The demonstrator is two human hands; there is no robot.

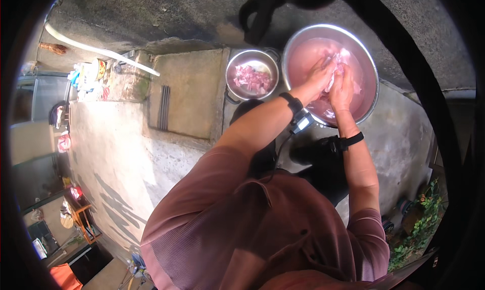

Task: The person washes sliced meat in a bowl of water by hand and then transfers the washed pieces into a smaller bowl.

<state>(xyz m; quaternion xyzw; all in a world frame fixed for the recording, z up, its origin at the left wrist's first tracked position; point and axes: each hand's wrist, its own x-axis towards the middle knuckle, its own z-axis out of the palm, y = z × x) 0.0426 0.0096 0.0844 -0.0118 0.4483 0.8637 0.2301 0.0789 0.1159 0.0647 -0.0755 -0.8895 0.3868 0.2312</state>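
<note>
A large round metal basin [373,100] holds pinkish water with pieces of raw meat in it. Over this water my left hand [321,74] and my right hand [342,88] are close together, gripping pale pink raw meat [333,77] between them. More meat lies under the water near the basin's lower rim, partly hidden by glare and my hands. To the left of the basin stands a smaller metal pot with two dark handles [229,76], with cut raw meat [252,79] inside.
Left of the pot is a shallow concrete basin [189,93] with a dark slotted grate [163,107]. A pale hose [98,52] reaches over its left side. A rough wall rises beyond. Potted plants [420,225] stand at lower right, and a wooden rack [84,221] at lower left.
</note>
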